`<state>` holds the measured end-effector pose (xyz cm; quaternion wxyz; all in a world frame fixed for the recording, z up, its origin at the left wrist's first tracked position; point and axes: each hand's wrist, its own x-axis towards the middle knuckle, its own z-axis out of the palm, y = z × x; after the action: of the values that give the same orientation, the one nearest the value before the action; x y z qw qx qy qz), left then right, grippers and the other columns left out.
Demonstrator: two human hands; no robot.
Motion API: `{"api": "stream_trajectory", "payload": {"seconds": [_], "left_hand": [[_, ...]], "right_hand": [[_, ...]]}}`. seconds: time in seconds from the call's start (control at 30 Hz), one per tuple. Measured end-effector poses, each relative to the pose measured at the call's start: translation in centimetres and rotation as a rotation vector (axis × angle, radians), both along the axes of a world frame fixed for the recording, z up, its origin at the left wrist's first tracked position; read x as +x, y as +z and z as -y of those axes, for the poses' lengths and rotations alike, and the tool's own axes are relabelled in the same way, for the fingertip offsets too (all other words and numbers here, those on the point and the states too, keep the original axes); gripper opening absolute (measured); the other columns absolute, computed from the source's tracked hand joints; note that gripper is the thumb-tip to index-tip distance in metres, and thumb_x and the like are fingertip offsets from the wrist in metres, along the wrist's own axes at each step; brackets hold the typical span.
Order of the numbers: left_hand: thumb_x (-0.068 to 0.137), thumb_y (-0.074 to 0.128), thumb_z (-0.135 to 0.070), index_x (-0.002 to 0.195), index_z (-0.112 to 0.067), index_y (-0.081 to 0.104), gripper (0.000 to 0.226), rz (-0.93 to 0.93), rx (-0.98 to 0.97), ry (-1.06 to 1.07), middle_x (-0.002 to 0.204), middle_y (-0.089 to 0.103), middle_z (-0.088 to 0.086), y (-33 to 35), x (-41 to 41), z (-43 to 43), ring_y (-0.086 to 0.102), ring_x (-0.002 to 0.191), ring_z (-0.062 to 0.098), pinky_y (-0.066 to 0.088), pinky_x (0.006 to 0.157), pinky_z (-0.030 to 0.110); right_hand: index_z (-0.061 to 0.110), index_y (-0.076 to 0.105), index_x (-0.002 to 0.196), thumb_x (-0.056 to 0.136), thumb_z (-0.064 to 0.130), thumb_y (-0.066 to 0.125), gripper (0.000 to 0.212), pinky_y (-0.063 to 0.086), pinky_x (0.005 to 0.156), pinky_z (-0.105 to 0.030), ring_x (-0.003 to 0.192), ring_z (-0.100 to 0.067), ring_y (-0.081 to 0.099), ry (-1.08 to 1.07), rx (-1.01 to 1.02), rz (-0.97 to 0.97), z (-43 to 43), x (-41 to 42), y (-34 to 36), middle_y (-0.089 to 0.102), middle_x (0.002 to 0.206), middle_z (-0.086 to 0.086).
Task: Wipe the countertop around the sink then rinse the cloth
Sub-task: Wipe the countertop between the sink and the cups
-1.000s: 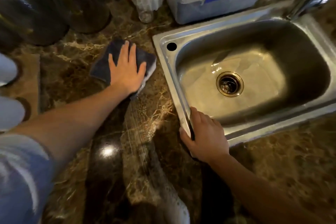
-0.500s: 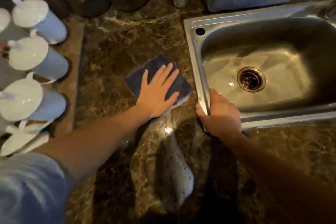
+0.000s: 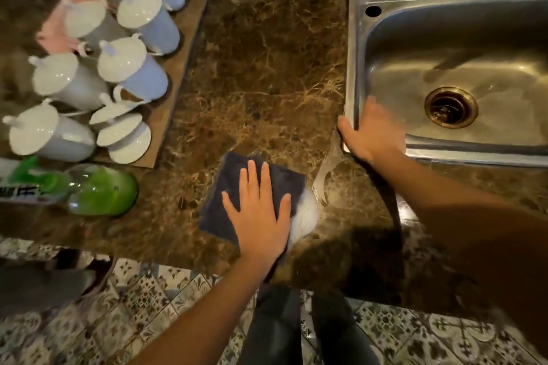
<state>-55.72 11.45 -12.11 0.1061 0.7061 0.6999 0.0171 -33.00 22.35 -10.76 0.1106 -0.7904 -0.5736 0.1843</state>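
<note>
Left hand (image 3: 259, 216) is pressing flat on the dark cloth (image 3: 237, 187), fingers (image 3: 252, 178) spread wide and gripping nothing; palm is doing the holding. Cloth is lying on the brown marble table (image 3: 267, 68), out from the sink (image 3: 355, 68) past its near-left corner, close to the table's front edge. A pale soapy or wet patch (image 3: 305, 213) is showing at the cloth's sink-side edge.

Right hand (image 3: 370, 133) is resting on the sink's near-left corner, fingers curling over the rim into the basin, thumb on the outer side; slightly blurred. Drain (image 3: 450, 107) is sitting well inside the basin, away from the hand.

Between the sink's left rim and the tan mat (image 3: 184, 47) a broad strip of bare table is lying open. White lidded cups (image 3: 130, 59) are crowding that mat, well apart from the sink. A green bottle (image 3: 95, 190) is lying on its side, farther from the sink than the cloth, near the front edge. Patterned floor tiles (image 3: 148, 305) are showing below that edge.
</note>
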Motion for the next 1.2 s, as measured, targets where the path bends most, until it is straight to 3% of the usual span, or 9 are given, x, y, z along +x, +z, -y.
{"api": "stream_trajectory", "payload": {"seconds": [0.07,0.13,0.3,0.53,0.67,0.8,0.93,1.07,1.2], "left_hand": [[0.096,0.021,-0.054,0.153,-0.02,0.019,0.066,0.046,0.012,0.091,0.16,0.017,0.005,-0.1,1.3,1.6,0.016,0.147,0.023,0.015,0.112,0.062],[0.096,0.021,-0.052,0.151,-0.021,0.022,0.063,0.078,0.028,0.132,0.16,0.018,0.006,-0.3,1.9,2.7,0.014,0.148,0.022,0.013,0.112,0.062],[0.093,0.027,-0.051,0.137,-0.024,0.042,0.054,0.189,0.069,0.212,0.16,0.019,0.003,0.0,2.7,2.3,0.009,0.148,0.018,0.003,0.114,0.057],[0.094,0.037,-0.038,0.134,-0.024,0.05,0.044,0.141,0.094,-0.207,0.144,0.044,-0.002,1.8,1.4,-0.8,0.033,0.136,0.02,0.014,0.114,0.056],[0.093,0.039,-0.033,0.113,-0.03,0.057,0.027,0.184,0.089,-0.241,0.119,0.051,-0.004,2.1,1.9,-2.8,0.045,0.117,0.021,0.02,0.11,0.048],[0.095,0.042,-0.024,0.105,-0.026,0.051,0.014,0.476,0.159,-0.224,0.112,0.052,-0.007,1.8,0.8,-1.8,0.048,0.11,0.015,0.034,0.101,0.052],[0.096,0.039,-0.022,0.111,-0.03,0.045,0.019,0.77,0.248,-0.163,0.113,0.048,-0.013,2.7,0.0,-0.7,0.049,0.111,0.016,0.039,0.099,0.035],[0.095,0.038,-0.02,0.111,-0.029,0.045,0.019,0.841,0.251,-0.223,0.112,0.049,-0.008,3.6,0.7,0.0,0.052,0.108,0.028,0.038,0.098,0.035],[0.096,0.038,-0.02,0.109,-0.022,0.048,0.016,0.826,0.196,-0.287,0.113,0.049,-0.009,3.7,2.9,0.2,0.051,0.108,0.018,0.04,0.095,0.034]], "right_hand": [[0.008,0.034,0.138,0.09,0.062,0.04,0.072,0.044,0.093,-0.048,0.117,-0.038,0.052,0.112,-0.053,-0.042,0.9,1.6,0.5,0.052,0.131,-0.018],[0.014,0.03,0.142,0.091,0.064,0.033,0.071,0.043,0.09,-0.046,0.114,-0.035,0.055,0.238,-0.047,0.116,3.2,4.0,0.2,0.055,0.13,-0.015],[0.017,0.052,0.119,0.095,0.048,0.032,0.044,0.039,0.082,-0.041,0.094,-0.033,0.059,0.193,0.041,0.235,5.1,5.7,-0.5,0.066,0.102,-0.014],[0.019,0.055,0.117,0.095,0.044,0.036,0.038,0.037,0.076,-0.036,0.094,-0.029,0.058,0.157,0.057,0.196,4.6,5.7,-0.9,0.065,0.104,-0.008],[0.019,0.054,0.113,0.094,0.044,0.035,0.037,0.036,0.074,-0.036,0.091,-0.028,0.058,0.165,0.062,0.195,4.4,5.6,-1.0,0.065,0.1,-0.007],[0.018,0.055,0.112,0.095,0.043,0.036,0.036,0.032,0.072,-0.035,0.091,-0.028,0.058,0.165,0.085,0.193,4.5,5.6,-0.9,0.065,0.101,-0.007],[0.017,0.056,0.114,0.095,0.042,0.038,0.036,0.031,0.073,-0.034,0.092,-0.029,0.058,0.165,0.117,0.18,4.6,5.6,-1.0,0.065,0.101,-0.008],[0.016,0.057,0.113,0.096,0.042,0.038,0.037,0.034,0.074,-0.036,0.089,-0.03,0.058,0.16,0.145,0.179,4.5,5.5,-1.0,0.066,0.099,-0.01],[0.014,0.056,0.111,0.095,0.043,0.037,0.038,0.035,0.074,-0.037,0.086,-0.033,0.058,0.151,0.144,0.198,4.5,5.6,-1.2,0.066,0.094,-0.013]]}}
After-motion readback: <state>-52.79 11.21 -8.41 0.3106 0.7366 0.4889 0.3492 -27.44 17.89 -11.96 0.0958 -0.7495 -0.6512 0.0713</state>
